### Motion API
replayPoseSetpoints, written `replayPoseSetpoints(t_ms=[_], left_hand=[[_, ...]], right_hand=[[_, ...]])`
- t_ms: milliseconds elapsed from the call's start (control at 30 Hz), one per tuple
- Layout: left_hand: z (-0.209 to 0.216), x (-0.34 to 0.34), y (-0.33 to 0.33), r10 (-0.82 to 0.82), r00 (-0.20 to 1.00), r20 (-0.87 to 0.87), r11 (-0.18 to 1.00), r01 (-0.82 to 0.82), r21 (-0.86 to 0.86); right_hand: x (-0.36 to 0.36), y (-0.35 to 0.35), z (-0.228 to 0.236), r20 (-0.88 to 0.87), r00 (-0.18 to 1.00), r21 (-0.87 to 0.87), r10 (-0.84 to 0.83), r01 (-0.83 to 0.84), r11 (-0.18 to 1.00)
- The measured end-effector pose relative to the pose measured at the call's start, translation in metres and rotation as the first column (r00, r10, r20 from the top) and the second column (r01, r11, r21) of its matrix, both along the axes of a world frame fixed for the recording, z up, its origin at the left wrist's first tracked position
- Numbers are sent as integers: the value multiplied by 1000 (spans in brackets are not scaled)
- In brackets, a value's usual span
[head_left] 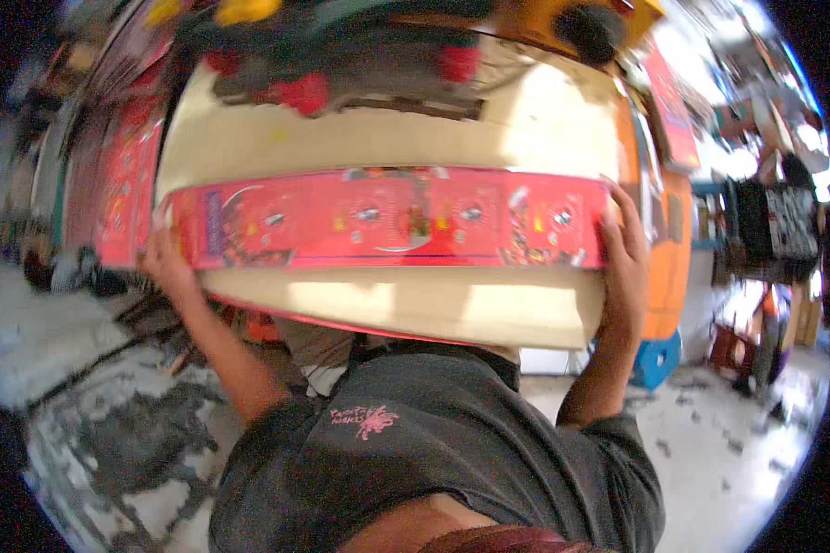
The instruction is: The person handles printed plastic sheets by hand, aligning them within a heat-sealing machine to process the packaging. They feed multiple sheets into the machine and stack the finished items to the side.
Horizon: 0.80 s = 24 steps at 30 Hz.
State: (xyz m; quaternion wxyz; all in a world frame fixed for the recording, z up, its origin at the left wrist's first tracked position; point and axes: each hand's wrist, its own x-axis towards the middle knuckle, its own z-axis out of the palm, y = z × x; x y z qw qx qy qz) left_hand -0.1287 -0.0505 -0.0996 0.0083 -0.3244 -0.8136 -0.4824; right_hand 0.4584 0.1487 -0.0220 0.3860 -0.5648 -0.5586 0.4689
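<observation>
Far left, some red printed sheets (124, 207) are seen, pretty smeared by blur. Next to them, the left end of a long red printed strip (327, 226) is gripped by the left hand (168, 258), fingers closed in on the edge. The strip is stretched crosswise over a cream tabletop (387, 300); whether it's lifted or resting can't be told, tbh. Beyond it, a dark machine with red parts (369, 69) is blurred too. The strip's right end is held by the right hand (625, 244), fingers curled round it, just beside an orange panel (670, 267).
</observation>
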Motion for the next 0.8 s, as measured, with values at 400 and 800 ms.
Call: replayPoseSetpoints(t_ms=[400,800], left_hand=[[48,48,16,-165,893,418,967,64,246],[42,46,11,-185,819,543,946,-1,323]], right_hand=[[-3,6,-11,64,993,201,99,-110,973],[6,5,-22,121,993,156,14,-33,987]])
